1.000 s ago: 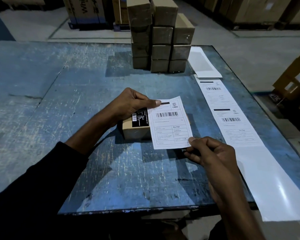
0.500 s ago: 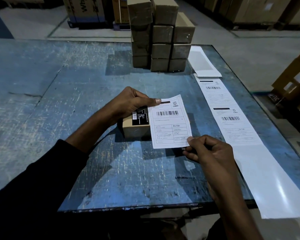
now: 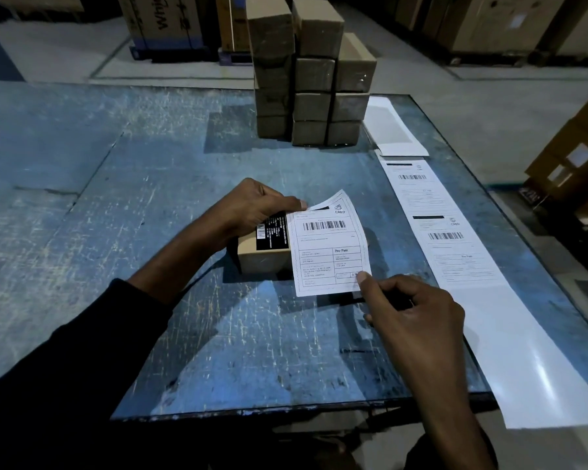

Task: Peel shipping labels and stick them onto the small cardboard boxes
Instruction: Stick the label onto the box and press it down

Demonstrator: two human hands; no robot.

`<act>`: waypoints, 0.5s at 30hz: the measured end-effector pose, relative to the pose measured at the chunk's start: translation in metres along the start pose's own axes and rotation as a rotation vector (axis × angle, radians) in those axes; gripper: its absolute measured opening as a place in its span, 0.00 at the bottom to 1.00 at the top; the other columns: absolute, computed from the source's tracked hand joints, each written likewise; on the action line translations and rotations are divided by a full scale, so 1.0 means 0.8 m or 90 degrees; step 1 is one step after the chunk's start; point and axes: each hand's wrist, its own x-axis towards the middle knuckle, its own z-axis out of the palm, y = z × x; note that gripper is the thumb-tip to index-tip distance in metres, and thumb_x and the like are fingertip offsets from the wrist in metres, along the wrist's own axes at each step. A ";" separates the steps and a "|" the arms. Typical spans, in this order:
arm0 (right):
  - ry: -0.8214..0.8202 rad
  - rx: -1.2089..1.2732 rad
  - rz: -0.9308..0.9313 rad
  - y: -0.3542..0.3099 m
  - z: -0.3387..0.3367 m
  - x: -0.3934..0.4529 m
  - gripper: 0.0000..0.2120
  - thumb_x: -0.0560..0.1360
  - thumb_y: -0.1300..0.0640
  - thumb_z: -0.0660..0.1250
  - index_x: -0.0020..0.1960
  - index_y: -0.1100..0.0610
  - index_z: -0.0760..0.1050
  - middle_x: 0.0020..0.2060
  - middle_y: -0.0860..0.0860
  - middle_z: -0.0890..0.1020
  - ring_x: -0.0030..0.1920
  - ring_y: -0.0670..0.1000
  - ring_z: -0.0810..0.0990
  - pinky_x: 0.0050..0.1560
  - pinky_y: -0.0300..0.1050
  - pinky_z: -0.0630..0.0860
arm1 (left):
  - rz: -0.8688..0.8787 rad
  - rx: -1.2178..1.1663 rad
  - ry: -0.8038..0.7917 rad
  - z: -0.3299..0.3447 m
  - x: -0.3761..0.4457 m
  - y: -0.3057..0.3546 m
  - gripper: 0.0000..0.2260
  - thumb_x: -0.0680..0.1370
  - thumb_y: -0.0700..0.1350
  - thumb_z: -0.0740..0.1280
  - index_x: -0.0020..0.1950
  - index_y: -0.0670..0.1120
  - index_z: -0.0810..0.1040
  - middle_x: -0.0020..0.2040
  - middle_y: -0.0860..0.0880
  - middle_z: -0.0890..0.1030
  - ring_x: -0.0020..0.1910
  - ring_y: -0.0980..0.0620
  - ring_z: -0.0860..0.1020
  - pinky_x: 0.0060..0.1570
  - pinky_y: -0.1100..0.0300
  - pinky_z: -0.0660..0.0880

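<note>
You pinch a peeled shipping label (image 3: 330, 245) by opposite corners, left hand (image 3: 252, 206) and right hand (image 3: 411, 310), over a small box (image 3: 262, 259) (mid-table); next, lower it squarely.

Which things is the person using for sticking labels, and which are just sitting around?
For the job:
label, pinched by both hands
box under it
label strip
box stack
left hand
right hand

Just lying about:
big cartons on the floor
blank sheet
</note>
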 end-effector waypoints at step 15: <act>0.093 -0.137 -0.379 -0.059 0.009 0.031 0.02 0.78 0.55 0.76 0.50 0.52 0.84 0.47 0.45 0.85 0.52 0.50 0.81 0.51 0.30 0.70 | 0.053 -0.033 -0.017 0.000 -0.003 -0.002 0.10 0.78 0.47 0.78 0.46 0.40 0.88 0.42 0.42 0.89 0.36 0.52 0.85 0.36 0.63 0.80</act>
